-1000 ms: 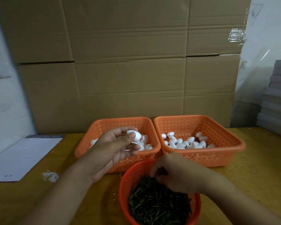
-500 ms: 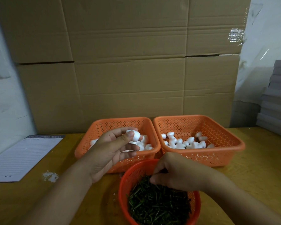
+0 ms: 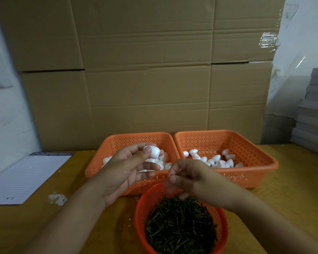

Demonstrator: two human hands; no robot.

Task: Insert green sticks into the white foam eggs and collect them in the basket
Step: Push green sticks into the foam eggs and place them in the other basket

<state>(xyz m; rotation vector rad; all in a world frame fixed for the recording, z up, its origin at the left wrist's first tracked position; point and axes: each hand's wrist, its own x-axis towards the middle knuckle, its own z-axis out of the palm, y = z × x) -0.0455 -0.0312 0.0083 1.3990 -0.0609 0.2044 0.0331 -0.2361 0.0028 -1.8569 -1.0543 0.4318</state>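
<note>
Nearest me, at six o'clock, the round orange bowl (image 3: pixel 174 197) sits heaped with green sticks (image 3: pixel 180 228). The right hand (image 3: pixel 195 180) was down among them a moment ago; now it has lifted clear of the pile and hangs just above the bowl's far rim, blurred with motion. Its fingers (image 3: pixel 173 179) are curled together as if pinching something small, but whether a stick is actually between them I cannot tell. If it has one, the picking step is over and the push into the foam comes next.

A little further out, toward eleven o'clock from the bowl, the left hand (image 3: pixel 125 173) has barely moved. It is turned palm up, wrist bent, and it pinches one white foam egg (image 3: pixel 153 151) between thumb and forefinger, the other fingers loosely spread beneath. The two hands are now near each other but apart.

Beyond them on the wooden surface (image 3: pixel 292 189) stand two square orange baskets side by side: the left basket (image 3: pixel 136 138) behind the raised egg, the right basket (image 3: pixel 246 142) at one o'clock. Both hold loose eggs.
</note>
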